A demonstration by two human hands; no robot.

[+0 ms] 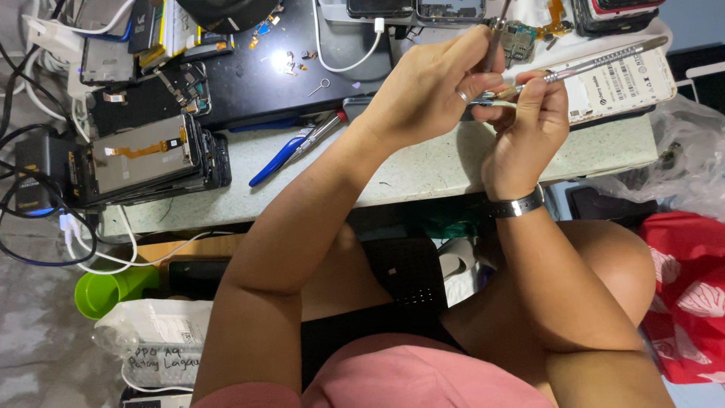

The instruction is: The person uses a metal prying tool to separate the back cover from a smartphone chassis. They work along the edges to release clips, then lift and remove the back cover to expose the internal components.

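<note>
Above the workbench (423, 174), left hand (430, 91) pinches a small part; right hand (529, 113) grips the screwdriver (596, 62) closed. Keep the tip steady, wrists braced.

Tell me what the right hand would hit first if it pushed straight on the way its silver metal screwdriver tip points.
The right hand aims the silver metal screwdriver leftward at the small dark part pinched in the left hand. It would likely meet that part or the left fingers first, though depth is unclear.
</note>
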